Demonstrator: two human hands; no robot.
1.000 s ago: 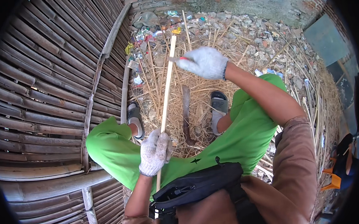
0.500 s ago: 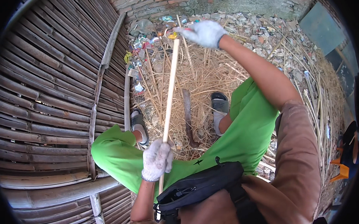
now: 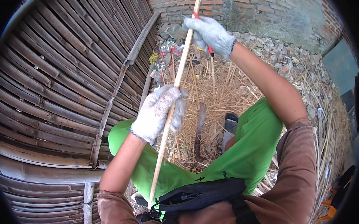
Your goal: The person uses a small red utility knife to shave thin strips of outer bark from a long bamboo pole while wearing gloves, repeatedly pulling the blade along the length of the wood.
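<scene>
Head view: pale strip (image 3: 184,57) slants through left grip (image 3: 153,113), jutting above right grip (image 3: 211,33).

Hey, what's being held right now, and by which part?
A pale strip: left hand at its middle, right hand near its far end, also gripping a red and black tool by its middle.

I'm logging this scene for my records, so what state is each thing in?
Left hand: gloved, closed around the pale strip.
Right hand: gloved, closed on a red-and-black tool at the strip's upper part.
Pale strip: held slantwise.
Red-and-black tool: gripped, partly hidden.
Long-bladed tool: lying on straw.
Black bag: worn at the waist.
Right sandal: worn over a sock.
</scene>
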